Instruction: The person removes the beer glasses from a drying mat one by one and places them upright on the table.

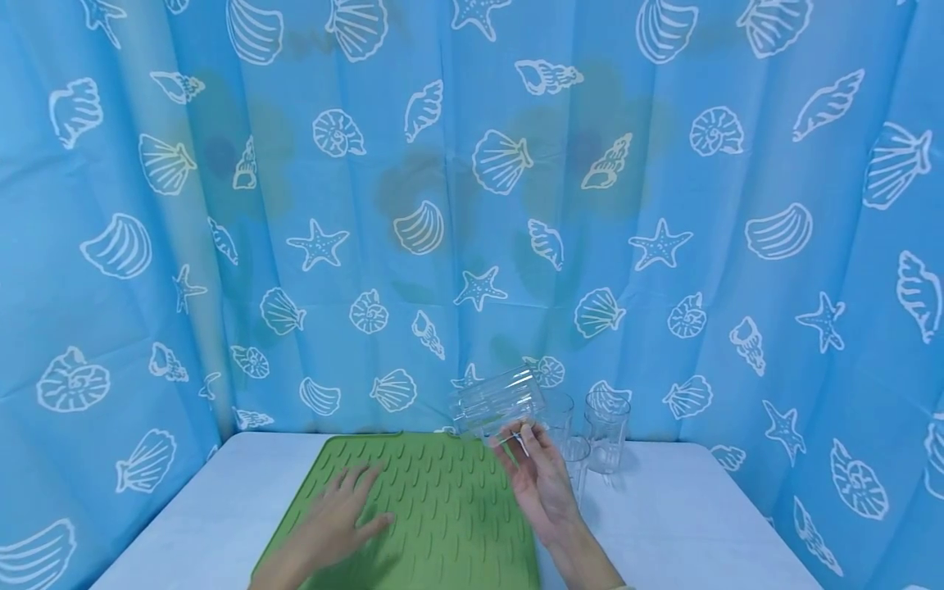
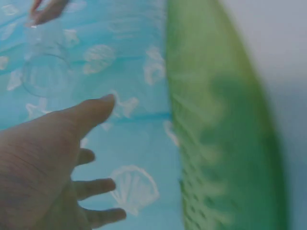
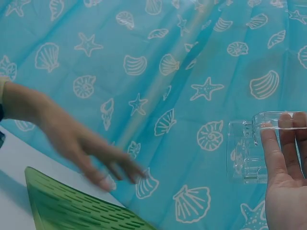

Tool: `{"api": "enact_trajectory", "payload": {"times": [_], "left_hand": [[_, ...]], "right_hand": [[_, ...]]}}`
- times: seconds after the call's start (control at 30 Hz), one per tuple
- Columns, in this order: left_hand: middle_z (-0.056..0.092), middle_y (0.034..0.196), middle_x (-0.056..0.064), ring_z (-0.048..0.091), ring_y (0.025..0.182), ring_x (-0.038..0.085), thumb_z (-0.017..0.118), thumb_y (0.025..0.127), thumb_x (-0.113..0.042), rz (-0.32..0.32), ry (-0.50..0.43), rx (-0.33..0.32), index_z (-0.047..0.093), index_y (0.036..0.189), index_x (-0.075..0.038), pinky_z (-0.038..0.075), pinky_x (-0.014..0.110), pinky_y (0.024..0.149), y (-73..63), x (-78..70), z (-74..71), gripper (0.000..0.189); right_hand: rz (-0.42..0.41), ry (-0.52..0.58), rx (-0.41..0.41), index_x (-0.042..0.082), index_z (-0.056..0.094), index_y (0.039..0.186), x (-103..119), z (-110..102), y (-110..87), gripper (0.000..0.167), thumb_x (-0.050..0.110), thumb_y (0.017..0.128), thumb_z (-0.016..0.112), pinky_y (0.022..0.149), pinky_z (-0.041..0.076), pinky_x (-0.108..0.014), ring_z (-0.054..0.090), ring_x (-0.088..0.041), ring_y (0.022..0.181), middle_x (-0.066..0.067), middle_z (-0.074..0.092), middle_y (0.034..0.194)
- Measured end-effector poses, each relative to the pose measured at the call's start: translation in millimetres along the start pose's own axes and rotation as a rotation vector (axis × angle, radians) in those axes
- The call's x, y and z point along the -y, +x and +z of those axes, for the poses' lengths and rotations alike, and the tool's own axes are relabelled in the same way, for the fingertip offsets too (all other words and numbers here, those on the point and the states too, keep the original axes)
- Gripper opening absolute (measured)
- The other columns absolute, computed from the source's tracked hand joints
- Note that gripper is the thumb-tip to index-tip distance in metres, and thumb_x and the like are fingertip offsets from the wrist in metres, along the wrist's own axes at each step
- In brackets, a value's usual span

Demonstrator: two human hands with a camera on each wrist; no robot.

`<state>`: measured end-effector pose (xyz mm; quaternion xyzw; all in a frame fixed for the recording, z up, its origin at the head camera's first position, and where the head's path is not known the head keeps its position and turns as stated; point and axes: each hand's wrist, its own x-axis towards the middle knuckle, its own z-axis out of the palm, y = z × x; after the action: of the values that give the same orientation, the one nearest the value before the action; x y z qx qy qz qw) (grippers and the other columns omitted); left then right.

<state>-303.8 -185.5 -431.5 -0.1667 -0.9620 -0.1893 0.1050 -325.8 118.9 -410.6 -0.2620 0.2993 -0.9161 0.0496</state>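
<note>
A clear glass mug (image 1: 497,401) is tipped on its side above the far edge of a green ridged silicone mat (image 1: 450,524). My right hand (image 1: 544,487) grips it by the handle, and the right wrist view shows fingers (image 3: 273,158) passing through that handle. My left hand (image 1: 335,512), spread and holding nothing, hovers over the left part of the mat. In the left wrist view, the mug (image 2: 45,76) hangs from the other hand beyond my outstretched thumb.
Several clear glasses, one of them a ribbed glass (image 1: 607,434), stand on the white table (image 1: 678,508) to the right of the mat, partly behind my right hand. A blue curtain (image 1: 479,205) with white seashell prints surrounds the table at the back and sides.
</note>
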Motion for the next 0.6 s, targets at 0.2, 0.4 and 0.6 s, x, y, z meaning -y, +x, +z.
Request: {"api": "enact_trajectory", "payload": {"times": [0.2, 0.4, 0.6], "left_hand": [[0.042, 0.149, 0.017, 0.045, 0.135, 0.039, 0.063, 0.093, -0.046, 0.112, -0.197, -0.176, 0.035, 0.152, -0.014, 0.045, 0.063, 0.106, 33.2, -33.5, 0.6, 0.073], [0.037, 0.152, 0.014, 0.045, 0.135, 0.036, 0.065, 0.094, -0.042, 0.140, -0.470, -0.266, 0.031, 0.154, -0.020, 0.052, 0.056, 0.102, 59.2, -65.2, 1.3, 0.072], [0.031, 0.157, 0.012, 0.037, 0.142, 0.040, 0.068, 0.092, -0.038, 0.139, -0.734, -0.305, 0.029, 0.154, -0.026, 0.051, 0.055, 0.104, 77.3, -83.5, 4.1, 0.074]], "right_hand": [[-0.012, 0.003, -0.021, 0.019, 0.061, 0.109, -2, 2, -0.9, 0.025, 0.015, 0.108, 0.037, 0.116, 0.041, -0.031, 0.061, -0.006, 0.111, 0.007, 0.065, 0.111], [0.011, 0.018, -0.046, 0.019, 0.059, 0.107, -3, 4, -1.5, 0.021, 0.015, 0.107, 0.038, 0.115, 0.042, -0.030, 0.060, -0.005, 0.111, 0.008, 0.064, 0.109], [0.023, 0.039, -0.089, 0.019, 0.058, 0.106, -1, 6, -1.6, 0.019, 0.018, 0.107, 0.040, 0.114, 0.043, -0.028, 0.061, -0.005, 0.110, 0.008, 0.064, 0.109]]}}
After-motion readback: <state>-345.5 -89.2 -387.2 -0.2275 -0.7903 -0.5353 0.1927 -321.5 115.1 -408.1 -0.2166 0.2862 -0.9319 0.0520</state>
